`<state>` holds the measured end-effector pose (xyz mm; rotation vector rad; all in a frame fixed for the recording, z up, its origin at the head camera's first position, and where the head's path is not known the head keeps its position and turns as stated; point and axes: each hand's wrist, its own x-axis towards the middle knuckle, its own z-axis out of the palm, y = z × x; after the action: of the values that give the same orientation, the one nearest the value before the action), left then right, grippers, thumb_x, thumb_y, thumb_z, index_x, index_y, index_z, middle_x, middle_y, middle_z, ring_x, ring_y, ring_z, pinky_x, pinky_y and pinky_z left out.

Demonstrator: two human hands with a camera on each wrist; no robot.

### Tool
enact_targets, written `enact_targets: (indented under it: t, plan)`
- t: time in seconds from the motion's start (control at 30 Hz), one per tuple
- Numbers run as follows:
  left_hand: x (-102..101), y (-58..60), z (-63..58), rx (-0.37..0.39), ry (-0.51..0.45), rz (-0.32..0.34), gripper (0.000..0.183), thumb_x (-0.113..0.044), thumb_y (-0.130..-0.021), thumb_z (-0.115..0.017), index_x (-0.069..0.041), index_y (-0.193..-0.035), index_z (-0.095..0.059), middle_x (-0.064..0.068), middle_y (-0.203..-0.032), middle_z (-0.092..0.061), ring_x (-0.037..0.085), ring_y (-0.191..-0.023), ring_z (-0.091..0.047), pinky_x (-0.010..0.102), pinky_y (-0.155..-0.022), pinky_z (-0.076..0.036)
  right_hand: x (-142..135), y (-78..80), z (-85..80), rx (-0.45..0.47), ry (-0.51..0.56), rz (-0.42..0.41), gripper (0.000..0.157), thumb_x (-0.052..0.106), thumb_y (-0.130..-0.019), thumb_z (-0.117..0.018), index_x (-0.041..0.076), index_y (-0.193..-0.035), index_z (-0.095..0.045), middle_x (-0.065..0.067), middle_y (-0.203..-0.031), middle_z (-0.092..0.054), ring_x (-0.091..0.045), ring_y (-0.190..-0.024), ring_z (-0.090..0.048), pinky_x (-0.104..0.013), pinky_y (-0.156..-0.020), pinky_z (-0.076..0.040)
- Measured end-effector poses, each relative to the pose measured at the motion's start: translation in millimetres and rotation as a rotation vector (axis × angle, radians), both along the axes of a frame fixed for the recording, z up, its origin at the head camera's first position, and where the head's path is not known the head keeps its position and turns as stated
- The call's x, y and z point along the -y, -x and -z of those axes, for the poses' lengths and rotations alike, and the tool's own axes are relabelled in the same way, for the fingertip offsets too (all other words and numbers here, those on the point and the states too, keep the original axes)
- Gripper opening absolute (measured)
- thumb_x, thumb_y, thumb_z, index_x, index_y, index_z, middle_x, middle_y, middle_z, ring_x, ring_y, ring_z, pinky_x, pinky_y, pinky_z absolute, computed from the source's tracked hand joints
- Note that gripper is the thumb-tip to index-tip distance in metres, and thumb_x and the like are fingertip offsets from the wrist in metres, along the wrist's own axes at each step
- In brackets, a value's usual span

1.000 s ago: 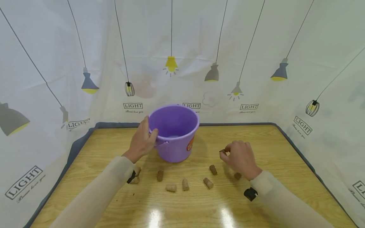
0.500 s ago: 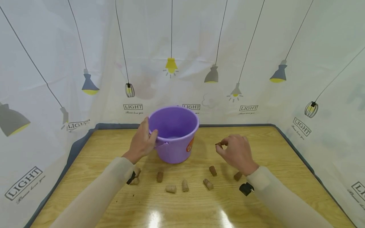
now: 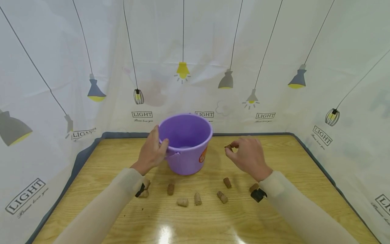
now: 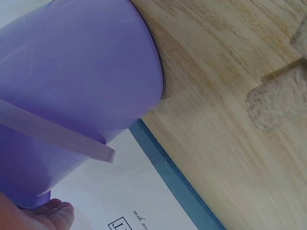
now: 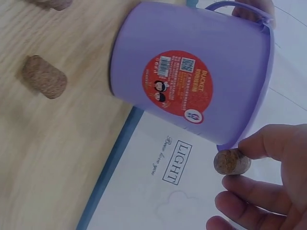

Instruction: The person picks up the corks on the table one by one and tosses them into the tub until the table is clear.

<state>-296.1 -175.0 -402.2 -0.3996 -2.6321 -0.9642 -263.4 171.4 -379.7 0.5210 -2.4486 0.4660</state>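
A purple bucket (image 3: 186, 159) with a round red label stands upright on the table. My left hand (image 3: 151, 149) grips its rim on the left side, thumb over the edge. To the right of the bucket and above the table, my right hand (image 3: 248, 156) pinches a brown cork (image 5: 232, 162) between thumb and index finger. In the right wrist view the other fingers are spread loosely below it. Several corks lie on the wood in front of the bucket, among them a dark one (image 3: 227, 183), a speckled one (image 3: 222, 197) and a pale one (image 3: 182, 202).
Beside the left wrist lie more corks (image 3: 144, 193), partly hidden by it. Another cork (image 3: 254, 187) sits close to the right wrist. White printed sheeting (image 3: 265, 123) with a blue lower band walls the table (image 3: 182, 227) at the back and both sides.
My right hand has risen and moved left toward the bucket, carrying the pinched cork. The left hand and the bucket have stayed in place.
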Motion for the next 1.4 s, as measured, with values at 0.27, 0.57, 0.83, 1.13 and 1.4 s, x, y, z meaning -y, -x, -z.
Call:
enact_targets:
  t: [0.27,0.57,0.83,1.13,1.4]
  plan:
    - [0.1,0.7,0.8,0.007,-0.007,0.004,0.077,-0.035,-0.105,-0.040,0.004,-0.162,-0.007,0.028,-0.165,-0.021,0.044,-0.147,-0.032,0.059,-0.119,-0.028,13.0,0.5,-16.4,0.032,-0.003,0.009,0.020,0.028,-0.086,-0.076,0.011,-0.080,-0.083,-0.005,-0.080,-0.074,-0.026,-0.076,-0.062,-0.049,-0.075,-0.047]
    - [-1.0,0.3,-0.5,-0.005,0.013,-0.013,0.077,-0.035,-0.104,-0.040,0.006,-0.162,-0.010,0.028,-0.164,-0.023,0.043,-0.149,-0.029,0.057,-0.120,-0.027,25.2,2.5,-30.7,0.037,-0.003,0.002,0.019,0.027,-0.087,-0.075,0.012,-0.079,-0.083,-0.004,-0.080,-0.072,-0.025,-0.076,-0.060,-0.047,-0.075,-0.046]
    - [-0.7,0.4,-0.5,-0.019,0.017,-0.013,0.077,-0.034,-0.104,-0.042,0.007,-0.161,-0.011,0.028,-0.164,-0.024,0.044,-0.149,-0.029,0.058,-0.120,-0.028,33.5,5.8,-38.4,0.026,0.000,-0.013,0.019,0.027,-0.087,-0.075,0.011,-0.079,-0.082,-0.005,-0.079,-0.072,-0.026,-0.076,-0.060,-0.047,-0.075,-0.046]
    - [0.0,0.9,0.4,-0.021,0.023,-0.023,0.078,-0.036,-0.103,-0.041,0.006,-0.161,-0.011,0.028,-0.163,-0.026,0.044,-0.147,-0.031,0.059,-0.119,-0.029,44.6,10.6,-46.0,0.010,0.006,-0.032,0.020,0.028,-0.087,-0.074,0.014,-0.076,-0.082,-0.001,-0.074,-0.070,-0.023,-0.073,-0.059,-0.047,-0.076,-0.046]
    - [-0.2,0.8,0.4,-0.023,0.024,-0.021,0.078,-0.036,-0.103,-0.041,0.006,-0.161,-0.011,0.028,-0.163,-0.026,0.044,-0.148,-0.031,0.059,-0.119,-0.029,53.4,13.9,-52.5,0.009,-0.009,-0.030,0.020,0.027,-0.088,-0.072,0.013,-0.078,-0.082,-0.001,-0.073,-0.069,-0.024,-0.073,-0.058,-0.046,-0.074,-0.045]
